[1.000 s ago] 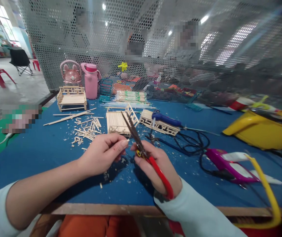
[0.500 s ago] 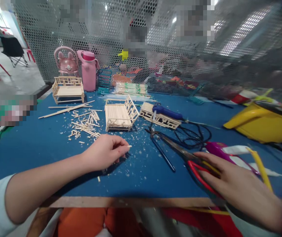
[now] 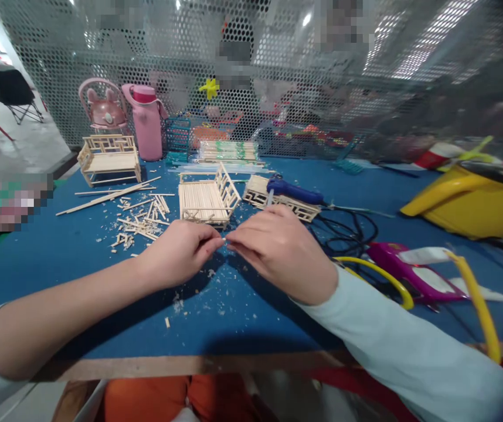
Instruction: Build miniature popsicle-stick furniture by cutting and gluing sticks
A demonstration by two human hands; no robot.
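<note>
My left hand (image 3: 179, 253) is closed in a pinch on a short wooden stick (image 3: 224, 239), of which only a tiny pale end shows. From the other side, the fingertips of my right hand (image 3: 284, 252) pinch at the same stick and meet those of my left. Just behind the hands stands a miniature bench (image 3: 201, 199) made of thin sticks. Behind my right hand, a second stick-built piece (image 3: 255, 189) lies under a blue-handled hot glue gun (image 3: 298, 192). A yellow handle loop (image 3: 387, 275) shows beside my right forearm, the rest hidden.
Loose cut sticks (image 3: 146, 220) and scraps lie left of the bench. Another stick bench (image 3: 111, 161) stands at the back left by a pink bottle (image 3: 148, 129). To the right are a black cable (image 3: 352, 231), a purple-and-white object (image 3: 392, 266) and a yellow container (image 3: 475, 202).
My right hand has let go of the scissors and moved left to meet my left hand at the short stick. The pliers are now hidden by my right hand and arm.
</note>
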